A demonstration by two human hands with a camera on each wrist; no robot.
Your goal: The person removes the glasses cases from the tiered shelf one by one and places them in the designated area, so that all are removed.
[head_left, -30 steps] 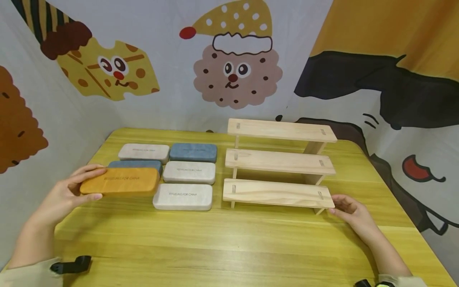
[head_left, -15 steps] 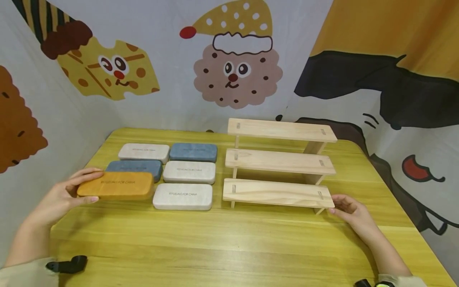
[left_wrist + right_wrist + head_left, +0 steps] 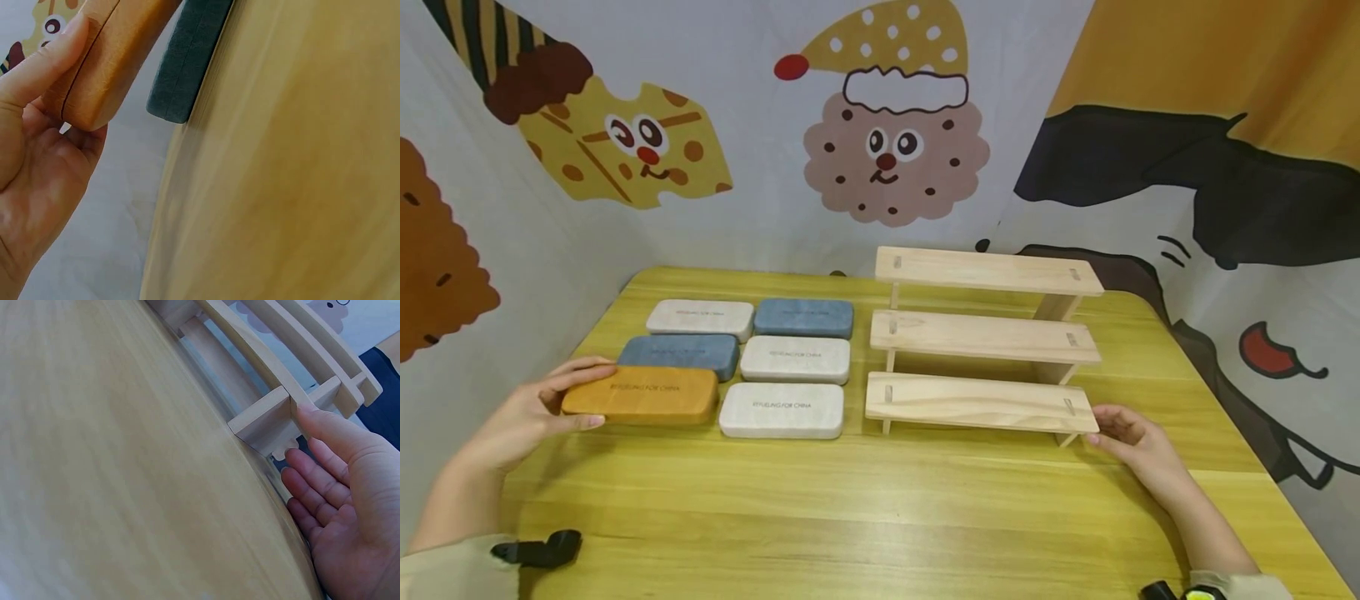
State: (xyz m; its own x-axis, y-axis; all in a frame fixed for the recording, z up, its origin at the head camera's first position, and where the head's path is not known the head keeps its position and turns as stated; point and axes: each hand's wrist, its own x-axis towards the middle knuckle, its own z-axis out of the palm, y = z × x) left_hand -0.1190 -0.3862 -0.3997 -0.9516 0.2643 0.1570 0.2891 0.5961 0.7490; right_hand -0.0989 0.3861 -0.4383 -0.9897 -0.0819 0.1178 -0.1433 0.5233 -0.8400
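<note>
My left hand (image 3: 512, 421) grips the left end of an orange glasses case (image 3: 643, 398), thumb on the near side and fingers behind. In the left wrist view the orange case (image 3: 109, 69) shows its seam and sits higher than a dark blue-green case (image 3: 187, 69) resting at the table's edge. In the head view it stands in front of a blue case (image 3: 681, 352), overlapping its near edge. My right hand (image 3: 1138, 446) holds the right end of the lowest board of a three-tier wooden shelf (image 3: 977, 402); the thumb (image 3: 334, 428) touches the board's corner, the other fingers loosely bent.
Right of the orange case lie white cases (image 3: 782, 410) (image 3: 795, 358), with another blue case (image 3: 805, 317) behind them and a third white case (image 3: 700, 317) at back left. All rest on the yellow wooden table (image 3: 865, 517). A cartoon-printed curtain (image 3: 760, 225) hangs behind.
The orange case has come down and toward me in my left hand, exposing more of the blue case behind it. My right hand and the shelf stay where they were.
</note>
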